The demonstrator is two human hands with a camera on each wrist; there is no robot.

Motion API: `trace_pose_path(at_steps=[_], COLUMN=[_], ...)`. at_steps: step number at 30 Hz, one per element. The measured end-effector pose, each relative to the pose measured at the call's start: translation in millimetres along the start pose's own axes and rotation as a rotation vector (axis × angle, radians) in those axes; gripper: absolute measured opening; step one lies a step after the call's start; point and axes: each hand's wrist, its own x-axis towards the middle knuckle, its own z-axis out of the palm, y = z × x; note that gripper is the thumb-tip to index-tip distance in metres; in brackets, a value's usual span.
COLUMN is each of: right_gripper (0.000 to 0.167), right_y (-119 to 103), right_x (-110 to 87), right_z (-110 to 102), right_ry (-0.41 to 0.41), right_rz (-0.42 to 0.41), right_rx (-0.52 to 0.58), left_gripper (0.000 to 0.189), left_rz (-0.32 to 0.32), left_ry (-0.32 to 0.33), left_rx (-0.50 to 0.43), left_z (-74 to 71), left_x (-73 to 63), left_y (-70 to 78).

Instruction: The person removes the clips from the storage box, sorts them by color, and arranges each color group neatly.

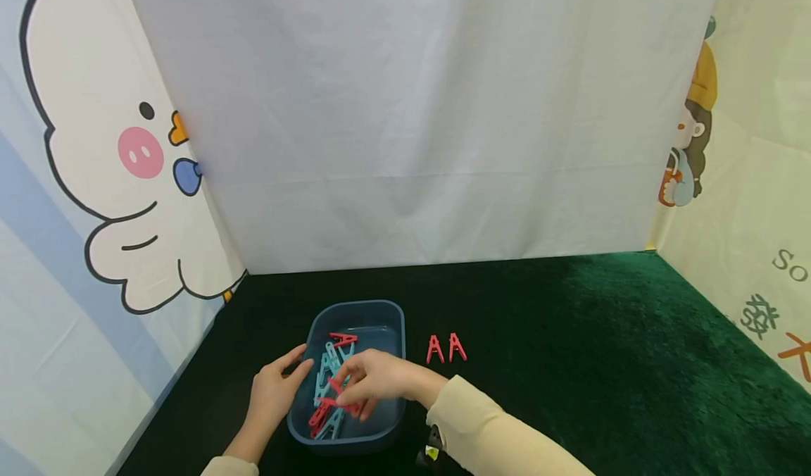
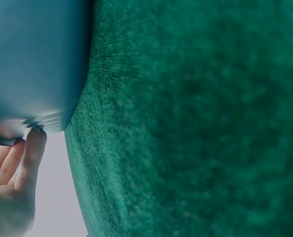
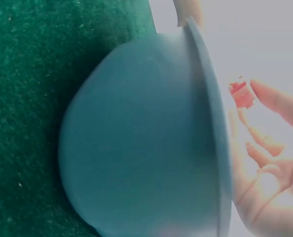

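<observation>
A blue plastic bin stands on the dark green cloth, holding several light-blue clothespins and several red clothespins in a loose heap. My right hand reaches over the bin and pinches a red clothespin between thumb and finger. Its lower end is hard to separate from the heap in the head view. At the bin's left side, my left hand rests against the wall near the rim; its fingers lie fairly straight on the outside in the left wrist view.
Two red clothespins lie side by side on the green cloth, right of the bin. A pale curtain hangs behind, and printed cloth walls close off both sides.
</observation>
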Motion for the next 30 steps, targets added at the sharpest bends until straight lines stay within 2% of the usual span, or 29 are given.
trace_pose_path(at_steps=[9, 21, 30], right_gripper=[0.029, 0.025, 0.030], right_y=[-0.2, 2.4, 3.4], right_x=[-7.9, -20.2, -27.8], right_z=[-10.3, -29.9, -41.8], right_ry=[0.032, 0.099, 0.150], right_rz=[-0.054, -0.051, -0.051], right_rx=[0.014, 0.075, 0.067], left_gripper=[0.047, 0.050, 0.047], left_rz=[-0.028, -0.028, -0.034], left_ry=[-0.013, -0.027, -0.026], left_rx=[-0.015, -0.012, -0.024], left_z=[0.3, -0.2, -0.6], left_x=[0.0, -0.2, -1.4], left_y=[-2.0, 0.1, 2.2])
